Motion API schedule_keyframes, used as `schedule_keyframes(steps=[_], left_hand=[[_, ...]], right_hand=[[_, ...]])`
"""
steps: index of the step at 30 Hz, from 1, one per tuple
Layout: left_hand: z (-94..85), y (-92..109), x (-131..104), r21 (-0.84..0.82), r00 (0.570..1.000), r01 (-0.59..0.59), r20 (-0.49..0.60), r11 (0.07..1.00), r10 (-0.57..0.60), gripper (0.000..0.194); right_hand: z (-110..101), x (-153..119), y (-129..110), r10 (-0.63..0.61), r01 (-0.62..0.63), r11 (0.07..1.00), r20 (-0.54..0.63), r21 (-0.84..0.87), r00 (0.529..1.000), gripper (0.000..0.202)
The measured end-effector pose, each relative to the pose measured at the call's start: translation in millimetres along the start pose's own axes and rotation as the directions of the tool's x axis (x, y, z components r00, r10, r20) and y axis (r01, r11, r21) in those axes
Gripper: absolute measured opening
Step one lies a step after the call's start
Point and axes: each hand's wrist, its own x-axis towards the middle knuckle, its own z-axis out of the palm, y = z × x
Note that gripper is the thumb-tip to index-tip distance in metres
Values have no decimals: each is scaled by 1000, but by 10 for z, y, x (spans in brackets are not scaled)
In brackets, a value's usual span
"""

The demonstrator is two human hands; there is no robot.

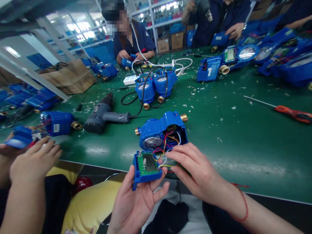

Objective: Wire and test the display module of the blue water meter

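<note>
My left hand point(137, 203), palm up, holds a blue meter cover point(149, 178) by its sides, just off the front edge of the table. Inside the cover sits a green circuit board point(140, 161) with a grey display point(149, 162). My right hand point(198, 170) is at the board's right side, thumb and fingers pinched on thin coloured wires point(168, 165). Red, yellow and white strands run from the board to the open compartment of a blue water meter point(162, 125), which lies on the table with brass fittings at both ends.
A grey heat gun point(99, 115) lies left of the meter. Two blue meters point(145, 94) stand behind it near a white power strip point(131, 80). An orange-handled screwdriver point(292, 113) is at right. A co-worker's hands point(34, 159) work close on my left; other people sit across the green table point(234, 143).
</note>
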Motion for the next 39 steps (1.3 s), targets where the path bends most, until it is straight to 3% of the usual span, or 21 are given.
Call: schedule_keyframes(steps=[4, 10, 16, 21, 26, 30, 35, 37, 39], left_hand=[[9, -2, 14, -50, 999, 27, -18, 998, -28, 45], [33, -7, 12, -124, 991, 26, -126, 992, -41, 37], [35, -17, -2, -170, 976, 38, -207, 985, -73, 33], [56, -66, -13, -102, 975, 10, -222, 995, -32, 27], [55, -122, -13, 32, 947, -63, -314, 998, 70, 24], [34, -142, -20, 86, 929, -95, -351, 992, 120, 22], [41, -192, 0, 129, 907, -137, -381, 982, 177, 30], [49, -217, 1, 156, 895, -141, -402, 978, 193, 34], [51, -237, -7, 176, 893, -130, -407, 976, 192, 37]], right_hand=[[12, -4, 15, 44, -39, 998, 126, -39, 991, 43], [30, 47, 18, 67, -55, 994, 131, -90, 989, 19], [75, 26, -12, 50, -24, 986, 154, -163, 987, 14], [5, 97, -69, 226, -247, 969, 331, 22, 916, 16], [-191, 170, 49, 259, -308, 950, 413, 54, 873, 20], [-328, 170, 116, 213, -248, 967, 359, 53, 909, 20], [-279, 80, 31, 110, -69, 981, 224, -182, 968, 19], [-237, 39, -14, 68, -14, 977, 249, -213, 966, 17], [-221, 25, -50, 108, -52, 982, 317, -180, 942, 16]])
